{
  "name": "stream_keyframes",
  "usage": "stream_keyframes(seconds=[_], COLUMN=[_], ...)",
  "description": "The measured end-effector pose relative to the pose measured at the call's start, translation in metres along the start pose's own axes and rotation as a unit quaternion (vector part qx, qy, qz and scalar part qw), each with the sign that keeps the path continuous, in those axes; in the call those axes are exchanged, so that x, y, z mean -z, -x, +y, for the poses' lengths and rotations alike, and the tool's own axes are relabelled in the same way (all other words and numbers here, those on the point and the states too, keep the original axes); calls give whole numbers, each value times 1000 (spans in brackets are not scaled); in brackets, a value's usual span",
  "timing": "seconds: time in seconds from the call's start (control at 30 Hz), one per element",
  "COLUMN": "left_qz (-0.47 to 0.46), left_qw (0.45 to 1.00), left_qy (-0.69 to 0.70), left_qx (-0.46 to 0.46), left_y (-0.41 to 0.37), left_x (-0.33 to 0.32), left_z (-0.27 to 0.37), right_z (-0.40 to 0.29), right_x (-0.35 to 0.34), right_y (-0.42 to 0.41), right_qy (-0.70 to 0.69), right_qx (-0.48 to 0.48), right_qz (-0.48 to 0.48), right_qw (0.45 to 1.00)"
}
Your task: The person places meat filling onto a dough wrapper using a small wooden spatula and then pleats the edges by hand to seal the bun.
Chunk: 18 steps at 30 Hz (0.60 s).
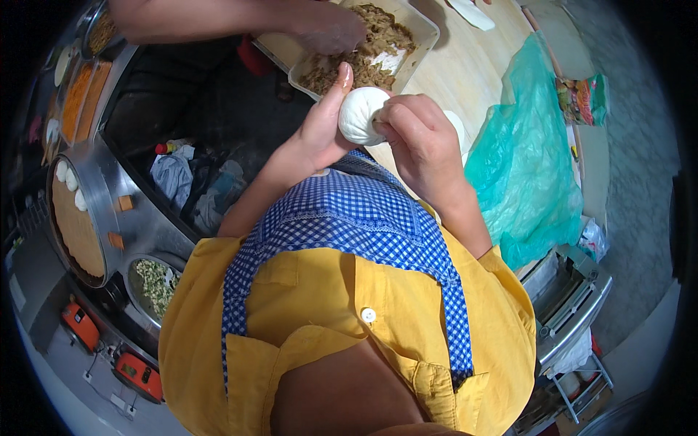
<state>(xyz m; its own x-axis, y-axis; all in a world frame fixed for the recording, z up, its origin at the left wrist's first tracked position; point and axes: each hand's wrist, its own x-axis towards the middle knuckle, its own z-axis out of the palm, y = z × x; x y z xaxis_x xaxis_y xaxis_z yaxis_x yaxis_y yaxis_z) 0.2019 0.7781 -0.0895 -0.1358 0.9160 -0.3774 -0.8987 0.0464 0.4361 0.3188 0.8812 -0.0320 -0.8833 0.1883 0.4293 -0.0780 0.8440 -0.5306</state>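
Observation:
A round white dough bun with pleats rests against my left hand, whose thumb points up beside it. The fingertips of my right hand pinch the gathered pleats on the bun's right side. Just beyond my hands, a plastic tub holds brown minced filling with a white patch in it. Another person's hand reaches into that tub from the left. Part of a flat white dough piece shows behind my right hand.
A crumpled green plastic sheet covers the worktop's right side. At the left stand a round steamer with several white buns, and a bowl of chopped green-and-white filling. A metal roller machine is at the lower right.

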Motion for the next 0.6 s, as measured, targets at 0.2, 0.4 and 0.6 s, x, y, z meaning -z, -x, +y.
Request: stream_keyframes(seconds=[0.2, 0.4, 0.6], left_qz=[5, -81, 115], left_qw=[996, 993, 981], left_qy=[-34, -24, 127], left_qx=[-88, -83, -90], left_y=[5, 37, 58], left_x=[-4, 33, 47], left_z=[1, 7, -16], right_z=[-4, 4, -13], right_x=[-8, -22, -49], right_y=[2, -8, -17], right_qy=[-88, -85, -153], right_qx=[-119, -22, 6], right_qz=[44, -30, -86], right_qw=[988, 996, 984])
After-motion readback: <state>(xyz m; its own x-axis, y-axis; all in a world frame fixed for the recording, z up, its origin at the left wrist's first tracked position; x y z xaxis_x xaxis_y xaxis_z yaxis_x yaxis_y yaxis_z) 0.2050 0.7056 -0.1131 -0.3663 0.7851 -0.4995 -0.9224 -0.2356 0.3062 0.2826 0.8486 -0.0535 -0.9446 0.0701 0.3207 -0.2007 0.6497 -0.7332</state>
